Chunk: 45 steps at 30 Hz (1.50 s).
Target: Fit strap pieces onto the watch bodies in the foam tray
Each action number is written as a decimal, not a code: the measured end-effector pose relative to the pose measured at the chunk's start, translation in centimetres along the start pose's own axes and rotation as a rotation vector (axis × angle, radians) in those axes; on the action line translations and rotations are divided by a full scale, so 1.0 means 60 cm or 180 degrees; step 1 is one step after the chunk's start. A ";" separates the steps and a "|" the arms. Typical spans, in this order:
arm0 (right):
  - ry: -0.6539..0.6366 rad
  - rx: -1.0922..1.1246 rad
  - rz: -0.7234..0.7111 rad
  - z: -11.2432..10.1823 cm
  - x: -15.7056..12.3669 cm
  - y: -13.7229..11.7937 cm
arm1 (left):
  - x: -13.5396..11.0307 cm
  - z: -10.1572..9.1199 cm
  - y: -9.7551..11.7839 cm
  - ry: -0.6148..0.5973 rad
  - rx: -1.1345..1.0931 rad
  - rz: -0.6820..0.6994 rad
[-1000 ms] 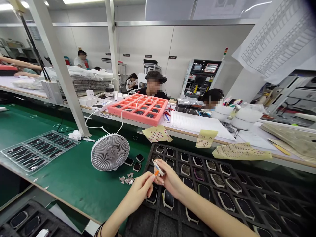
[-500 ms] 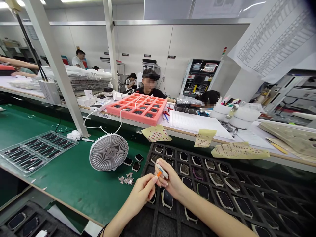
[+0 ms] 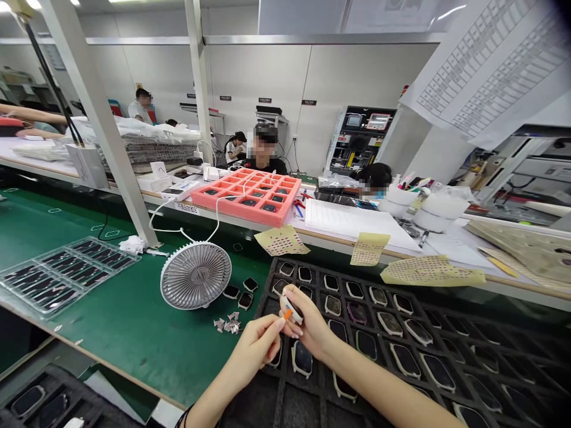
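My right hand [image 3: 307, 324] is closed around a white smartwatch case [image 3: 291, 310], held on edge above a black foam tray [image 3: 298, 404]. Between the thumb and fingers of my left hand [image 3: 259, 345] is a small orange tool [image 3: 288, 314], pinched closed. Its orange end touches the side of the case; the rest is hidden by my fingers. Several watch cases with dark screens, such as this one [image 3: 302, 358], sit in the tray's compartments under and to the right of my hands.
Left of my hands stand a white fan [image 3: 196, 275], a pile of small metallic pieces [image 3: 228, 323] and 3 watch cases [image 3: 245, 301]. A clear tray of dark strips [image 3: 66, 270] lies farther left. On the shelf ahead is a pink foam tray [image 3: 247, 196]; people sit beyond.
My hands keep nearly the same place, with the orange end still against the case, which has turned slightly. The person opposite has shifted their head and arm.
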State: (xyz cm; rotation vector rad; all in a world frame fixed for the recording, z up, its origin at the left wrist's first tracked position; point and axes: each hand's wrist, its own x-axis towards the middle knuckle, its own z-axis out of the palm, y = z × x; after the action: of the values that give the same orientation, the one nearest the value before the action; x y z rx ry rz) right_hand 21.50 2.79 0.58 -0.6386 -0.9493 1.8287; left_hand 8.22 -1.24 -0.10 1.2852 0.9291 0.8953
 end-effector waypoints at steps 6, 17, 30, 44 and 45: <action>0.0004 0.0072 0.0002 -0.001 -0.001 -0.001 | 0.001 0.001 0.001 0.0073 0.0048 0.0025; 0.0007 -0.0185 -0.0152 -0.005 0.001 -0.004 | 0.001 -0.005 0.010 0.0015 0.0194 -0.0021; 0.0058 0.0708 0.0400 0.004 0.009 0.014 | 0.014 0.002 -0.005 0.0135 -0.0082 0.0155; 0.0189 -0.0812 -0.0179 -0.008 0.004 0.009 | 0.022 -0.018 0.011 0.0657 0.0171 0.0182; 0.0259 -0.0935 -0.0311 -0.016 0.008 0.005 | 0.018 -0.026 0.011 0.0714 0.0183 0.0162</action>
State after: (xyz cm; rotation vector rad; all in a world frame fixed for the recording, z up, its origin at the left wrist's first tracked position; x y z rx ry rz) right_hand 21.86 3.47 -0.18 -0.8246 -1.1847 1.5789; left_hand 7.12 0.37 0.39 1.2796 1.1081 1.0753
